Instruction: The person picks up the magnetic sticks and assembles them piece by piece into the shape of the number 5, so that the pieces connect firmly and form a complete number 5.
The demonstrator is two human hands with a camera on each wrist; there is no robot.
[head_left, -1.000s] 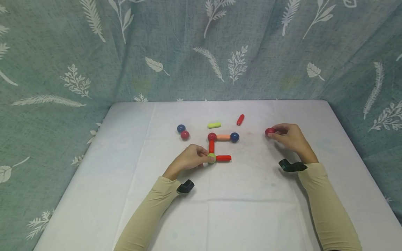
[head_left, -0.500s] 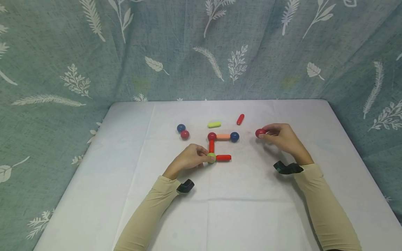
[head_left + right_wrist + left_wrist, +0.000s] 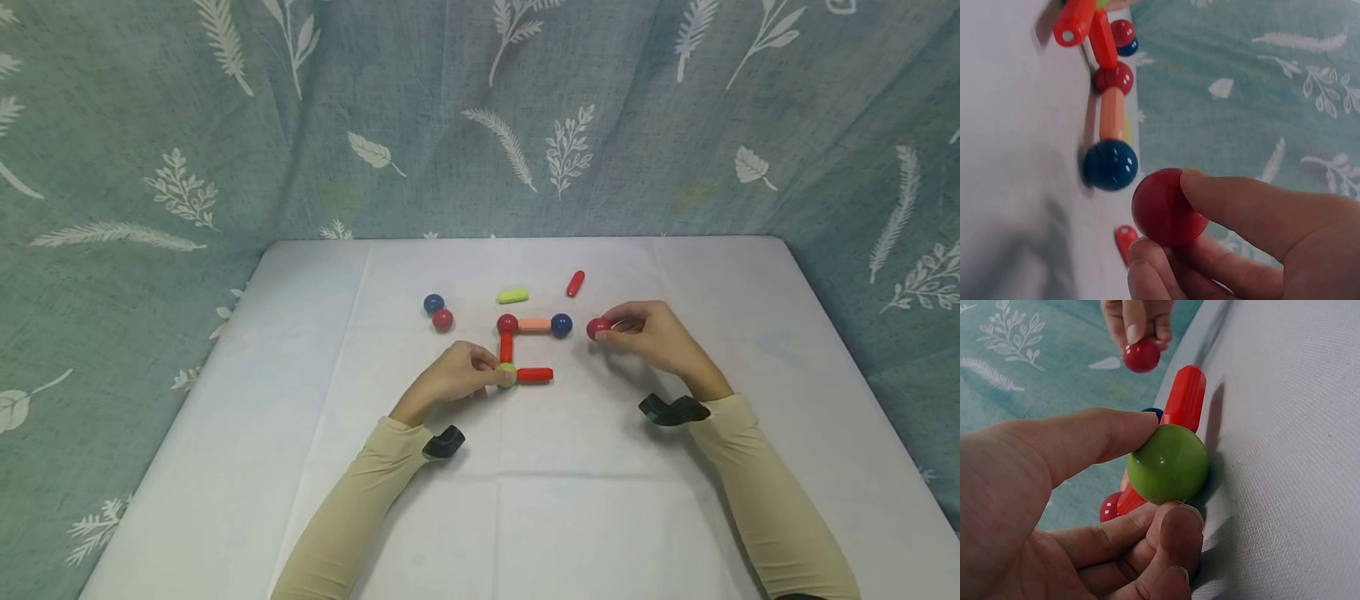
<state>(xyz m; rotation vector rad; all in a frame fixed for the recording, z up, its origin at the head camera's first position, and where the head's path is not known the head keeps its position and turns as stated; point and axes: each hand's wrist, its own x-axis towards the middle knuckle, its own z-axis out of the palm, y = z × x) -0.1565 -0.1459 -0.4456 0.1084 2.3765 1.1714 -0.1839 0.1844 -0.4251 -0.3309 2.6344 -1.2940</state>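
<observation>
Between thumb and fingers my left hand (image 3: pixel 459 374) pinches a green ball (image 3: pixel 1169 464), the near corner of a C-shaped chain on the table. From that ball one red stick (image 3: pixel 536 375) points right with its end free, and another red stick (image 3: pixel 507 345) runs back to a red corner ball (image 3: pixel 507 324). A pale orange stick (image 3: pixel 535 325) links that corner to a blue ball (image 3: pixel 1110 165). My right hand (image 3: pixel 654 340) pinches a separate red ball (image 3: pixel 1169 207) by thumb and fingertips, held a short way right of the blue ball.
Behind the chain lie a yellow-green stick (image 3: pixel 513 296) and a loose red stick (image 3: pixel 575 283). To its left a loose blue ball (image 3: pixel 433 304) and a loose red ball (image 3: pixel 442 320) sit side by side. A patterned curtain (image 3: pixel 480 125) hangs beyond the white table (image 3: pixel 600 517).
My right hand has carried its red ball leftward and slightly nearer, close to the chain's blue ball. The left hand stays on the green ball, and the chain has kept its place.
</observation>
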